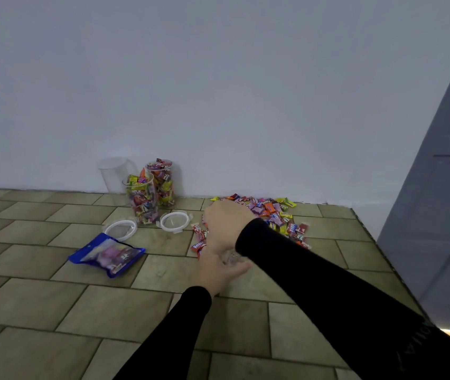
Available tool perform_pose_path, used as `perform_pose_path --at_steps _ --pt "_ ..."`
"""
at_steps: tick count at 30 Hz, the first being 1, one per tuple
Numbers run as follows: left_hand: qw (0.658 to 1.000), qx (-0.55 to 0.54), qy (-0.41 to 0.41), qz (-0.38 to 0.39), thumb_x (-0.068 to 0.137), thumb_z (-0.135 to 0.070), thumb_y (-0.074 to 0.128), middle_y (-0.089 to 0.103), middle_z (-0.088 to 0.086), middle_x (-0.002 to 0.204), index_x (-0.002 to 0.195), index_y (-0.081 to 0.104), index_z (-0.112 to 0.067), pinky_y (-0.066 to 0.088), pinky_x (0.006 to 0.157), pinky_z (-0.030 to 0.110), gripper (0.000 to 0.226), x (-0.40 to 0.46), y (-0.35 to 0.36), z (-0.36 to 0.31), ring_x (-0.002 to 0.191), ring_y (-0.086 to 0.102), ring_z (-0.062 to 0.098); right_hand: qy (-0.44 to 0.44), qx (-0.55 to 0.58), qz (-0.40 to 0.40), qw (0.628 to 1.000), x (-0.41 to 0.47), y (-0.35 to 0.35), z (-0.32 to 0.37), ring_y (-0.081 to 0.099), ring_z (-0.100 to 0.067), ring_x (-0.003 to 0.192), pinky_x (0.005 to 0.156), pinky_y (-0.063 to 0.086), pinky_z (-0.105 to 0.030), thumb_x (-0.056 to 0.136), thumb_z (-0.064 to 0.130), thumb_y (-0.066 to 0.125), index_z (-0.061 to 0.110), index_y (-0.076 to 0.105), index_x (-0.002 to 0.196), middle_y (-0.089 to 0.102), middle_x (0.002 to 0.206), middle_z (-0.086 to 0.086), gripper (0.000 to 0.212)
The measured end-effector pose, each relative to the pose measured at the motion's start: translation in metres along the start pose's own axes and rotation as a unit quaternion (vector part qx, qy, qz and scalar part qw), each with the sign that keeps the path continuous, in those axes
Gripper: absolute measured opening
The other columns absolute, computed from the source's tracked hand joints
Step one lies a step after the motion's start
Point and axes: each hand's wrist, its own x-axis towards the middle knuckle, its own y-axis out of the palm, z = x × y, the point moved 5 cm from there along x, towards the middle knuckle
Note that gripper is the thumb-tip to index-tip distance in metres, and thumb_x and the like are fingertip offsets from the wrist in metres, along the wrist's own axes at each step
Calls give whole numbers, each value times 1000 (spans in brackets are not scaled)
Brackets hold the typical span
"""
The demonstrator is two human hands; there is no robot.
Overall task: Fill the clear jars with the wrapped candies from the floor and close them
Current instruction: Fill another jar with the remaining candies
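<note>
Candies (276, 215) under my right hand (225, 224), grasp hidden; left hand (218, 272) cups something clear just below. Overfilling could spill wrappers past it.

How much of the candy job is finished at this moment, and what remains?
Done: two jars by the wall look full. In hand: the left hand touches something clear and blurred, perhaps another jar, with the right hand above it. Left: a candy pile on the floor, an empty jar, and two lids still off.
</note>
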Motion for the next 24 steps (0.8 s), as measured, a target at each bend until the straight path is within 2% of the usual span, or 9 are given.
perform_pose_path --at_steps 1,2,4,7,12,16,19,21,24 --pt "999 -32 24 -18 52 -55 83 68 -7 108 118 58 -16 53 86 26 81 -1 -2 -4 101 64 5 -17 24 -14 999 -5 -3 -7 56 -21 67 51 40 -23 77 22 62 10 61 72 56 70 -3 13" --pt "998 -40 40 -29 51 -53 86 66 -11 109 123 54 -19 52 86 24 85 -2 -5 -7 102 62 1 -23 46 -33 998 -7 -1 -18 61 -22 82 62 44 -23 77 25 62 13 69 92 64 84 -2 20" --pt "997 -41 56 -45 51 -50 87 63 -15 109 125 48 -21 51 86 24 88 -6 -7 -12 103 59 -1 -29 93 -39 994 -15 16 -39 55 -17 113 86 42 -24 79 37 66 26 61 124 62 121 5 47" --pt "997 -47 52 -43 55 -42 88 59 -19 105 124 47 -19 52 87 28 84 -7 -6 -14 97 58 -7 -53 157 -112 980 -23 37 -58 42 -15 130 108 35 -34 73 50 73 28 56 132 48 141 6 65" --pt "996 -57 47 -49 49 -51 86 63 -8 102 123 46 -22 55 82 40 89 -8 -5 -13 91 63 6 -90 175 -246 949 -30 60 -71 56 -26 123 101 48 -44 81 46 66 16 65 124 63 128 -3 52" --pt "997 -42 52 -40 51 -52 84 56 -13 102 125 43 -24 52 77 24 89 -11 -7 -18 85 56 -6 -100 152 -275 944 -29 60 -69 59 -25 120 96 50 -41 83 54 51 15 68 120 65 125 -2 56" --pt "997 -39 59 -31 52 -54 85 60 -12 103 121 42 -31 55 81 30 84 -10 -6 -15 91 61 0 -68 248 -253 933 -29 54 -77 58 -14 120 102 45 -31 85 61 43 19 63 126 63 129 4 62" --pt "996 -48 63 -28 54 -54 86 61 -12 109 120 40 -41 55 84 31 82 -10 -6 -15 98 62 3 -30 283 -273 919 -29 45 -84 61 -12 110 92 45 -22 87 64 39 20 60 128 66 124 3 64" --pt "995 -72 71 -27 53 -48 88 60 -16 113 114 39 -47 52 88 24 78 -12 -10 -16 104 59 -1 43 323 -337 883 -32 32 -100 66 -17 96 81 46 -25 97 48 45 16 61 124 71 108 -4 46"
